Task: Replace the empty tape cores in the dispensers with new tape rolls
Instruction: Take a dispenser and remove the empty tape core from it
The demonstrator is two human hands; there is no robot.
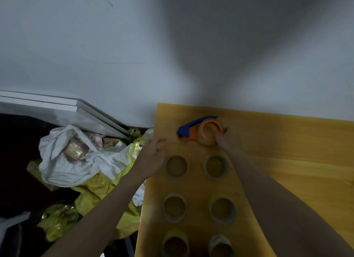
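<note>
Counter [287, 151]: matt yellow-orange surface with faint grain-like streaks. Dispenser [199, 130]: smooth moulded plastic, orange body and blue top. Tape rolls [177, 166]: translucent, faintly glossy film. At 9 o'clock, white bag [63, 161]: crumpled matt material; yellow bags [107, 189]: shiny, wrinkled plastic.

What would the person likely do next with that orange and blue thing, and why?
Probably steady the orange and blue plastic tape dispenser and pull out whatever sits in its ring. The right hand already grips its round end, the left hand rests beside it on the yellow table, and tape rolls wait nearby.
</note>
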